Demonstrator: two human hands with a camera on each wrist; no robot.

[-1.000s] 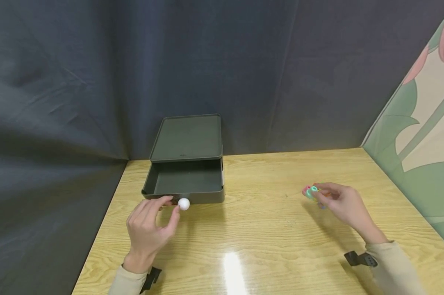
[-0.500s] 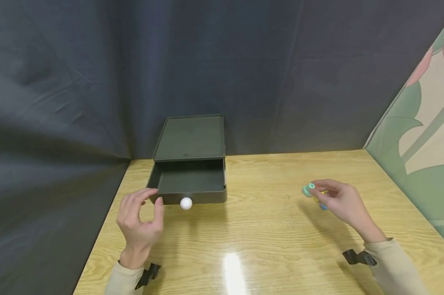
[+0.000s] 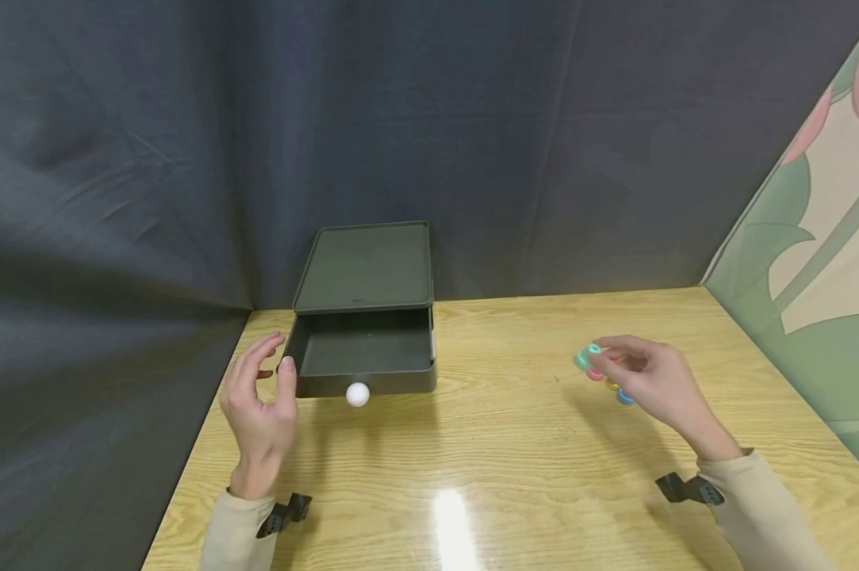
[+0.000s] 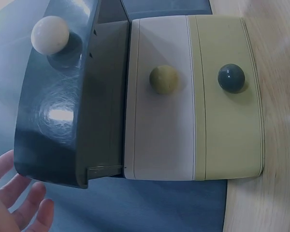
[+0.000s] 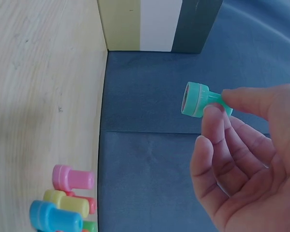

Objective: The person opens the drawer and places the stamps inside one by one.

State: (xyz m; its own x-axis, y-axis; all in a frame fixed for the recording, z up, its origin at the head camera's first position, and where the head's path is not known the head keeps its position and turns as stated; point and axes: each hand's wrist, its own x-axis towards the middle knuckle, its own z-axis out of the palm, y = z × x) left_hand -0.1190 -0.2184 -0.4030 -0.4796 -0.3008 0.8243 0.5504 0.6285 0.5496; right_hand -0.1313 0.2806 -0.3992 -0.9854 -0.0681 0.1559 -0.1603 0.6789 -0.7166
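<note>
Two hands work over the pale wood-grain desk (image 3: 515, 444), and the small dark-green plastic drawer unit (image 3: 361, 317) at its back edge serves as the landmark. Nearest the camera, the left hand (image 3: 261, 412) hangs just off the front left corner of that unit, palm turned inward, fingers (image 3: 247, 373) relaxed and loosely spread, holding nothing; it stands just beside the pulled-out top drawer (image 3: 361, 361) without clearly touching it, and the drawer's round white knob (image 3: 358, 394) lies to its right. Well to the right of the unit, the right hand (image 3: 653, 385) is raised above the desk, pinching a small teal plastic peg (image 5: 200, 100) by its narrow stem between thumb and fingertips (image 5: 215, 113); the peg's long axis runs roughly level, its wider round cap pointing left toward the drawer. So the open drawer lies leftward and slightly farther back from the peg, and the right hand alone carries it. Beneath that hand a cluster of like pegs rests on the desk: pink (image 5: 72, 179), yellow (image 5: 67, 202) and blue (image 5: 55, 217), all smooth and glossy. Below the drawer, the left wrist view shows a cream tier with an olive knob (image 4: 163, 79) and a yellow-green tier with a dark knob (image 4: 231, 78). Farther back hangs a dark grey cloth (image 3: 400, 119).
</note>
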